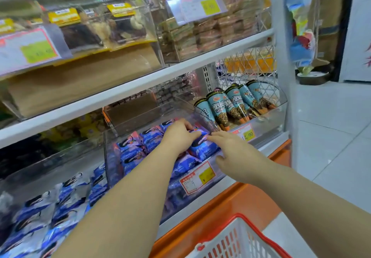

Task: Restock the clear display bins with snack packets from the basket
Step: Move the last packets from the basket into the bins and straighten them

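Left fingers (187, 126) curled on packet (202, 148)

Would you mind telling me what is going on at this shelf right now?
A person is restocking a clear bin on the lower shelf, which already holds many blue and pink packets. The left hand grips a blue packet on top of the pile, and the right hand reaches in beside it with straight fingers touching the same packet. The red basket sits below, its contents out of view. The cone snacks in the next bin are untouched.
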